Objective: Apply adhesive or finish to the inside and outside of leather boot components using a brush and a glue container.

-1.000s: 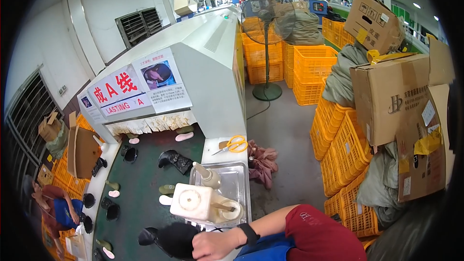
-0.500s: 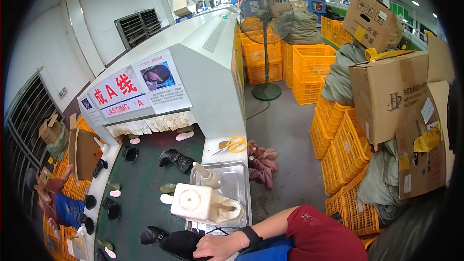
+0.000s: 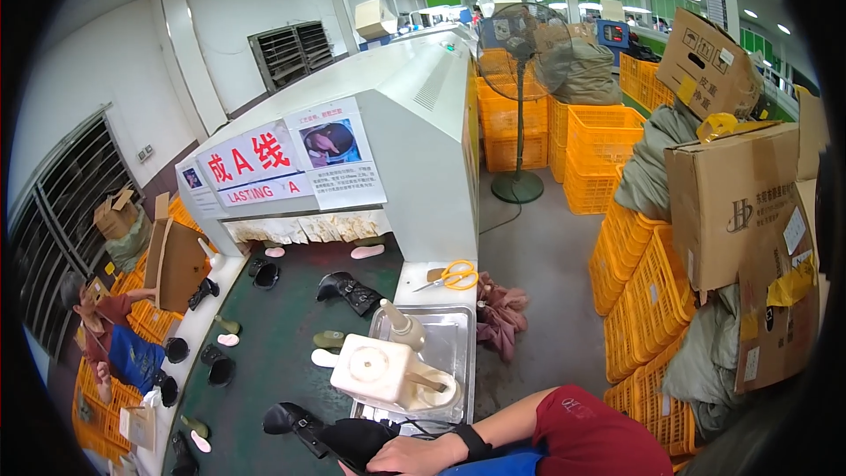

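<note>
A black boot lies on its side at the bottom of the view, its toe pointing left and its dark shaft toward me. My right hand is closed on the shaft, with the fingertips partly hidden; a dark band circles the wrist. Thin black laces or straps trail beside the hand. Just beyond, a white square container and a white bottle stand on a metal tray. A second black boot rests on the green belt farther off. My left hand is out of view.
A pale machine hood spans the green belt, which carries several boots and sole pieces. Scissors with yellow handles lie past the tray. Yellow crates and cartons are stacked right, near a standing fan. A co-worker sits left.
The whole view has shifted, so things appear farther right and slightly lower. My right hand stays on the boot, which looks a little more tilted. The co-worker's head and arms have moved.
</note>
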The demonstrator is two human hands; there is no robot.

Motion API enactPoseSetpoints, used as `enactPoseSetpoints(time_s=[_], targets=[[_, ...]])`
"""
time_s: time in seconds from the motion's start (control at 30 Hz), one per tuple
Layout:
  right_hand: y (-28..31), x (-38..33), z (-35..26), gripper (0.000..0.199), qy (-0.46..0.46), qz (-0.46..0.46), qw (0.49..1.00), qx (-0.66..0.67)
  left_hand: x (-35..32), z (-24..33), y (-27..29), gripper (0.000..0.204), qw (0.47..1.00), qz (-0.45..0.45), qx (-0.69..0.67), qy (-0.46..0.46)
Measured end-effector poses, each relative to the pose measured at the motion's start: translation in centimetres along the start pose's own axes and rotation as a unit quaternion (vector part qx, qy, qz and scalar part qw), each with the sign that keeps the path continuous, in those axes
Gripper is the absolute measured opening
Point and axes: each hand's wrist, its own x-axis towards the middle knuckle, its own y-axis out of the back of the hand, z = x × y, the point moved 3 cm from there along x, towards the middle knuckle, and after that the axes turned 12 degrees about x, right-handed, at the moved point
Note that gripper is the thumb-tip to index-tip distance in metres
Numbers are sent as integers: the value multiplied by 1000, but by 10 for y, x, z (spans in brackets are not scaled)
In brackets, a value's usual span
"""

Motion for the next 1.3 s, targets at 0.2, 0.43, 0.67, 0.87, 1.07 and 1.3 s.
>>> enactPoseSetpoints(time_s=[0.2,0.43,0.67,0.87,1.07,1.3], targets=[[12,6,-13,27,-155,-25,985,64,-6,-9,8,68,996,-15,86,2],[2,3,-14,25,-112,0,993,26,0,-2,9,70,999,19,35,-13],[-1,4,-14,26,-100,-16,995,17,9,9,13,75,998,29,19,-45],[3,1,-19,27,-118,-28,991,58,-8,-3,8,86,999,-9,28,36],[19,-4,-1,24,-129,-15,980,153,-22,-23,-4,90,999,-2,24,45],[51,-15,31,21,-154,80,985,12,1,20,12,79,996,-89,20,14]])
